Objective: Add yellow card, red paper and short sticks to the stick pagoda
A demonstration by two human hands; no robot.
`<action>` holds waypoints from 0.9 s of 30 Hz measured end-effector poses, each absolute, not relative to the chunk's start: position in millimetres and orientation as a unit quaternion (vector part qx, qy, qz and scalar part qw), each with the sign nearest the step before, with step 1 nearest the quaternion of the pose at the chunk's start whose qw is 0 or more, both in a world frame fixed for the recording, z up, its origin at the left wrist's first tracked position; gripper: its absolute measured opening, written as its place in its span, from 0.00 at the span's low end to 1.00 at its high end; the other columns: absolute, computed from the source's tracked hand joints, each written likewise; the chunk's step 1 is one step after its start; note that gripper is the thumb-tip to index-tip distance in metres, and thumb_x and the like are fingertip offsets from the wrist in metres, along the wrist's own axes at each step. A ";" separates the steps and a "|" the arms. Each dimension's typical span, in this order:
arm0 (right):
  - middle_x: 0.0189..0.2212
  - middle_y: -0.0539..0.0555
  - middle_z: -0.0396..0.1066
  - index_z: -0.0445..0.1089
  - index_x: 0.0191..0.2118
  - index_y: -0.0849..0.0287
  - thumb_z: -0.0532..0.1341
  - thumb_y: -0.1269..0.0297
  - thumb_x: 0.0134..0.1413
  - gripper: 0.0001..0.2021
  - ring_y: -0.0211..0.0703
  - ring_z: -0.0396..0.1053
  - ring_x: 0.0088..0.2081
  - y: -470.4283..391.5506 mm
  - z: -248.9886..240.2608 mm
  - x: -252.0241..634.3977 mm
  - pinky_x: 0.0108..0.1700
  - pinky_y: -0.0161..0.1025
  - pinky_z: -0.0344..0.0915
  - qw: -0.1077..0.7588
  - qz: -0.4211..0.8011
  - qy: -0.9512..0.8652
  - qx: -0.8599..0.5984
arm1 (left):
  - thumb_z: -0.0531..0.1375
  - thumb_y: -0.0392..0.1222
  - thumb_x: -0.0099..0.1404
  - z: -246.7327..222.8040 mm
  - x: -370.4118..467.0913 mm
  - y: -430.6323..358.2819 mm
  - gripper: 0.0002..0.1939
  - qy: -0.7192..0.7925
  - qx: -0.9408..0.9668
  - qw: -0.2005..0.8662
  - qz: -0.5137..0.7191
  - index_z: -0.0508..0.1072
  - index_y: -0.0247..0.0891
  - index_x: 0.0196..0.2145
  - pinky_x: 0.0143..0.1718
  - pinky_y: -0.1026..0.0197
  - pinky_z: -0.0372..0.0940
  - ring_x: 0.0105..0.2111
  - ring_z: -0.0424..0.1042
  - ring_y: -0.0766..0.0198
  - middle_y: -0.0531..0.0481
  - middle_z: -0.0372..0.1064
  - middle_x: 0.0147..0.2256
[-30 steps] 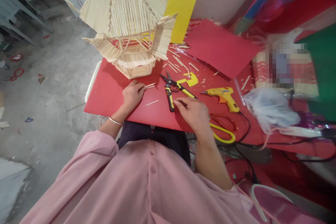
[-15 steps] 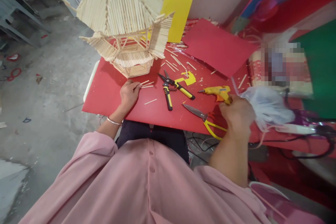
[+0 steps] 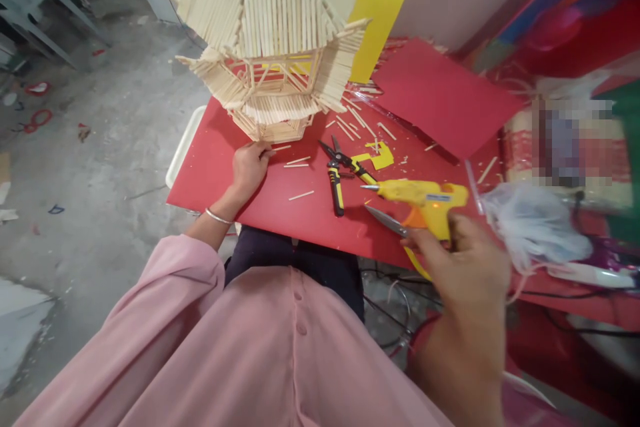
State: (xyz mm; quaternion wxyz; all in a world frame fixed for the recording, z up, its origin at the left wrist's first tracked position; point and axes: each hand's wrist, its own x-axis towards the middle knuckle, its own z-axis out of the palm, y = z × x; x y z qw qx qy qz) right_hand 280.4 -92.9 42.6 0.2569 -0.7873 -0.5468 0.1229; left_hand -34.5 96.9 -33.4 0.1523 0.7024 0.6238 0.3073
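My right hand is closed round the handle of a yellow glue gun, raised above the scissors with its nozzle pointing left. At the table's left part, my left hand pinches a thin wooden stick by its end. Two short sticks lie just right of that hand, and a single stick lies nearer the front edge. Behind my left hand stands a pagoda-like model made of pale sticks, with tiered roofs.
Black and yellow pliers lie open mid-table beside a yellow paper scrap. Loose sticks, a red sheet and a yellow sheet are behind. A clear plastic bag sits at the right, with cables at the table edge.
My right hand has lifted the glue gun off the table and turned it over the scissors. Two sticks by my left hand now lie apart from it, while one stays at its fingertips.
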 end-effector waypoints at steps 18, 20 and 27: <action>0.31 0.57 0.72 0.67 0.42 0.57 0.62 0.37 0.51 0.27 0.53 0.70 0.34 26.3 3.3 166.1 0.39 0.48 0.66 0.294 0.127 -0.557 -0.766 | 0.55 0.36 0.68 -37.9 -38.3 95.8 0.12 0.613 0.737 0.118 0.258 0.80 0.39 0.40 0.39 0.58 0.65 0.41 0.72 0.56 0.43 0.74 0.41; 0.31 0.57 0.72 0.67 0.41 0.57 0.62 0.36 0.51 0.27 0.52 0.70 0.33 30.0 -0.1 167.2 0.38 0.47 0.65 0.294 0.128 -0.557 -0.766 | 0.57 0.36 0.67 -40.0 -39.6 92.7 0.10 0.625 0.712 0.115 0.298 0.80 0.40 0.39 0.39 0.60 0.66 0.41 0.71 0.58 0.45 0.73 0.43; 0.26 0.52 0.68 0.66 0.36 0.55 0.62 0.36 0.49 0.24 0.48 0.65 0.28 25.2 1.7 181.0 0.34 0.43 0.60 0.291 0.146 -0.541 -0.776 | 0.61 0.34 0.62 -46.3 -42.4 91.9 0.07 0.645 0.648 0.162 0.372 0.80 0.38 0.34 0.41 0.59 0.68 0.40 0.70 0.60 0.44 0.71 0.45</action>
